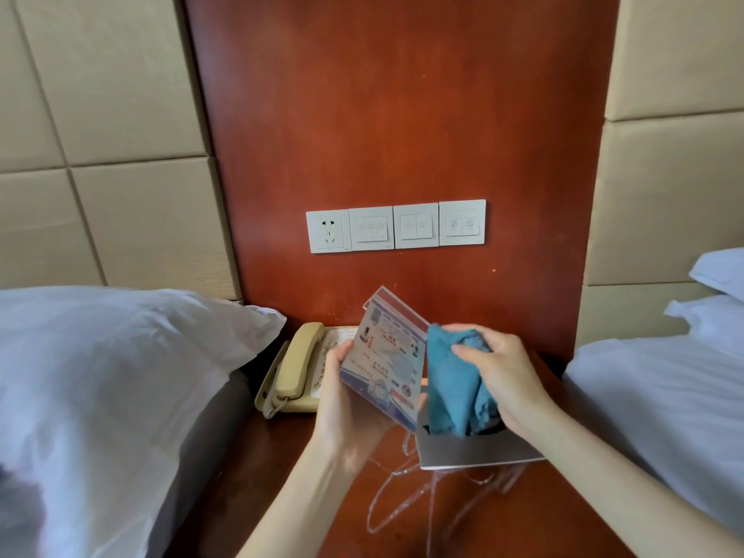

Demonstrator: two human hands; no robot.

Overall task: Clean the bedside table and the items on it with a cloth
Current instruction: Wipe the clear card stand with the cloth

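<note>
We see both forearms come in from the bottom edge and meet above the table (277, 473), which is dark red wood. The left hand (350, 404) is turned palm up and holds a printed card (386, 356) in a clear cover, tilted with its top leaning away from us. Its thumb lies on the left edge of the card and its fingers curl behind, mostly hidden. The right hand (507, 376) is just beside it with the back toward us, and its fingers and thumb are curled tight around a bunched blue cloth (455, 392). Behind the left hand a beige phone (298, 368) stands at the back left of the table, and the hand and the card cover its right part. Under the cloth a grey booklet (475, 451) lies on the table, its far edge hidden by the hanging cloth. Nearer to us lies a clear plastic piece (402, 497), whose shape we cannot tell. A white pillow (120, 376) is at the left and white bedding (664, 396) at the right. On the wood panel (402, 114) above sit 4 white plates (396, 227): 1 socket and 3 switches. The cloth hangs down from the right fingers, and its left side touches the right edge of the card, between the 2 hands.
</note>
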